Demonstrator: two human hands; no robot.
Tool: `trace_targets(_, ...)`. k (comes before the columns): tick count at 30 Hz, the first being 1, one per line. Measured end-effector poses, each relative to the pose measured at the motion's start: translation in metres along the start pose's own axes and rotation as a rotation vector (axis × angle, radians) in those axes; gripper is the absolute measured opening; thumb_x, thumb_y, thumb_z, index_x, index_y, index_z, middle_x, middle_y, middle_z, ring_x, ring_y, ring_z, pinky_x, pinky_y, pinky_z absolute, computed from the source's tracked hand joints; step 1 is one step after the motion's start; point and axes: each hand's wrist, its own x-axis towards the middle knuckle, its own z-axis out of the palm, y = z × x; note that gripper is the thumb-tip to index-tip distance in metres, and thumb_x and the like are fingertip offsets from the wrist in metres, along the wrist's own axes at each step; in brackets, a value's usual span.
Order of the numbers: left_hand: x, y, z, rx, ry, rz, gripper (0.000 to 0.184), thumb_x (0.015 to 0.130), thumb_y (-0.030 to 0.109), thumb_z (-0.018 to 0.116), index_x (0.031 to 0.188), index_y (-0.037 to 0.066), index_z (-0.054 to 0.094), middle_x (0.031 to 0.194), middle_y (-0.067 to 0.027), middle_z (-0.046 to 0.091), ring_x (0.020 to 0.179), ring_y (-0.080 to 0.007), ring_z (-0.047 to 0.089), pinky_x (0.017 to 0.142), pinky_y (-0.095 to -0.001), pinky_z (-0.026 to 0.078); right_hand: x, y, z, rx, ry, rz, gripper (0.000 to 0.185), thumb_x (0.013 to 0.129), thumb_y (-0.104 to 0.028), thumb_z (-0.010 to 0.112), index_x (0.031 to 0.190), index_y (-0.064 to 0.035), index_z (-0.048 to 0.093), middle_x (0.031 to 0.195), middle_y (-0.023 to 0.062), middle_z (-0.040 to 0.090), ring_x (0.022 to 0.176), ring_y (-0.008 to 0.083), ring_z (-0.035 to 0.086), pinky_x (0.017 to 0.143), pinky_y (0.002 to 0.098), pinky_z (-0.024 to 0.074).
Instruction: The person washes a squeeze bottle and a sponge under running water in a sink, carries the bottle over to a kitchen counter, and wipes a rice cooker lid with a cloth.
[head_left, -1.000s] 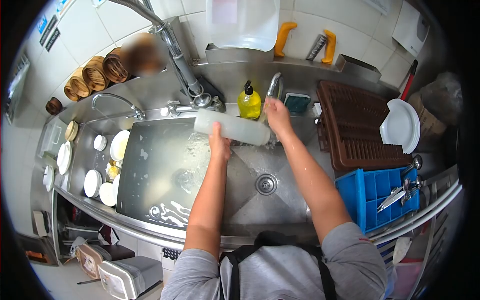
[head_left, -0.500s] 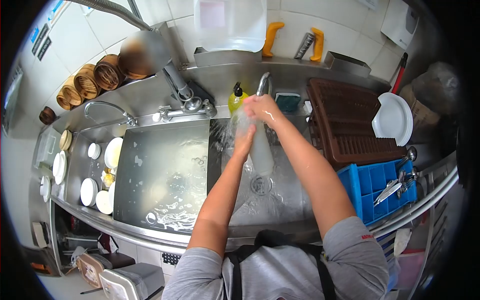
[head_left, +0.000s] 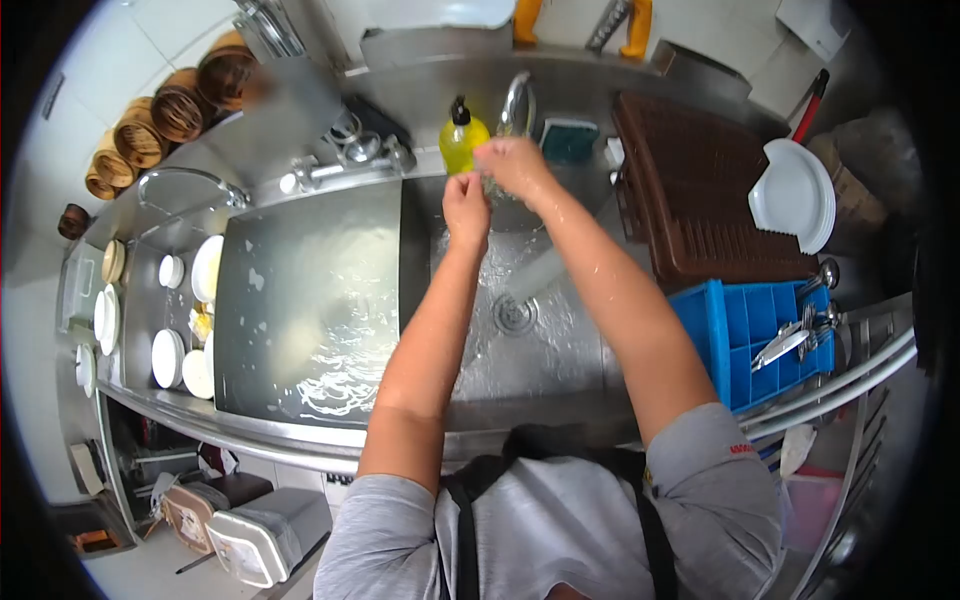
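Over the right basin, my left hand (head_left: 467, 210) is closed with its fingertips up, close to the yellow pump bottle (head_left: 462, 142). My right hand (head_left: 516, 166) is curled just in front of the faucet (head_left: 516, 105), its fingertips slightly blurred and near the left hand. Whatever the fingers hold, if anything, is hidden. A pale, translucent tube-like shape (head_left: 537, 274) lies slanted in the wet basin, its lower end near the drain (head_left: 515, 314). Water drops cling to my right forearm.
Cloudy water fills the middle basin (head_left: 300, 300). White bowls (head_left: 168, 358) stand in the left basin. On the right are a brown rack (head_left: 690, 190), white plates (head_left: 795, 195) and a blue cutlery caddy (head_left: 720, 345). A green scouring pad (head_left: 570, 140) sits behind the sink.
The water spray around my hands has gone. My left hand has risen toward the bottle and closed. The pale tube-like shape now slants to the right, away from my hands. The view has tilted down.
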Motion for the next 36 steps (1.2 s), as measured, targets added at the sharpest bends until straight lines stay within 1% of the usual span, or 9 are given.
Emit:
trace_targets(4,-0.004,-0.008,0.004,0.24,-0.095,0.132,0.012,0.083,0.015,0.049,0.075,0.006,0.05,0.058,0.0006,0.046,0.045,-0.0067,0.042,0.041,-0.0206,0.035,-0.017,0.023,-0.016,0.51,0.048,0.169,0.022,0.077,-0.025,0.056,0.074,-0.0038,0.06,0.06,0.0018,0.055,0.053,0.014,0.051,0.049,0.0274,0.0403)
trace_targets(6,-0.001,-0.018,0.006,0.418,-0.149,0.172,0.019,0.083,0.018,0.05,0.07,0.005,0.049,0.053,0.0007,0.046,0.046,-0.0065,0.042,0.041,-0.0208,0.034,-0.018,0.09,-0.016,0.446,0.089,0.337,0.023,0.077,-0.027,0.057,0.076,-0.0046,0.059,0.06,0.0014,0.052,0.055,0.0125,0.05,0.048,0.0253,0.0394)
trace_targets(10,-0.014,-0.016,-0.002,0.525,-0.248,-0.054,0.023,0.084,0.022,0.051,0.069,0.004,0.049,0.055,0.0002,0.048,0.049,-0.0074,0.043,0.047,-0.0224,0.035,-0.03,0.293,0.022,-0.327,-0.099,0.532,0.059,0.069,-0.039,0.063,0.111,-0.0016,0.046,0.093,0.015,0.056,0.086,0.0283,0.054,0.075,0.0364,0.044)
trace_targets(13,-0.02,-0.033,-0.019,0.445,-0.186,-0.154,0.021,0.084,0.022,0.051,0.074,0.004,0.049,0.063,-0.0002,0.05,0.057,-0.0078,0.046,0.054,-0.0221,0.038,-0.079,0.281,0.05,-0.413,-0.028,0.875,0.088,0.063,-0.046,0.066,0.127,-0.0015,0.027,0.126,0.0225,0.034,0.115,0.0361,0.037,0.093,0.0394,0.0345)
trace_targets(19,-0.031,-0.092,-0.097,0.546,-0.236,-0.326,0.019,0.082,0.021,0.054,0.087,0.003,0.052,0.069,-0.0008,0.05,0.059,-0.0088,0.045,0.055,-0.0221,0.039,-0.113,0.311,0.121,-0.614,-0.037,0.466,0.096,0.061,-0.035,0.07,0.132,-0.0047,0.014,0.13,0.0242,0.025,0.114,0.0364,0.037,0.093,0.0405,0.0344)
trace_targets(25,-0.045,-0.105,-0.125,0.614,-0.18,-0.669,0.028,0.08,0.025,0.056,0.095,0.002,0.052,0.078,-0.0063,0.055,0.065,-0.0124,0.051,0.061,-0.025,0.042,-0.146,0.332,0.127,-0.384,-0.29,0.577,0.097,0.052,-0.02,0.075,0.128,-0.0013,0.017,0.119,0.0195,0.041,0.112,0.0299,0.04,0.092,0.0327,0.0351)
trace_targets(28,-0.045,-0.13,-0.14,0.815,-0.241,-0.666,0.045,0.077,0.035,0.06,0.101,-0.001,0.049,0.084,-0.0082,0.055,0.077,-0.0162,0.055,0.064,-0.0275,0.045,-0.176,0.348,0.13,-0.087,-0.415,0.496,0.093,0.051,-0.015,0.074,0.125,-0.0011,0.019,0.118,0.0187,0.041,0.112,0.0284,0.04,0.092,0.0325,0.0347)
trace_targets(32,-0.058,-0.143,-0.142,1.043,-0.257,-0.636,0.089,0.062,0.045,0.069,0.121,-0.01,0.032,0.117,-0.0285,0.043,0.112,-0.0341,0.042,0.092,-0.0342,0.036,-0.204,0.303,0.119,-0.01,-0.343,0.439,0.09,0.053,-0.01,0.071,0.124,-0.0012,0.015,0.118,0.0191,0.038,0.112,0.0281,0.039,0.092,0.0337,0.0334)
trace_targets(36,-0.051,-0.141,-0.121,0.934,-0.224,-0.373,0.096,0.059,0.041,0.073,0.122,-0.012,0.024,0.112,-0.0286,0.046,0.106,-0.0326,0.047,0.088,-0.0337,0.039,-0.188,0.292,0.117,0.078,-0.251,0.274,0.086,0.056,-0.007,0.069,0.122,-0.0006,0.014,0.118,0.0204,0.036,0.112,0.0286,0.038,0.093,0.035,0.0325)
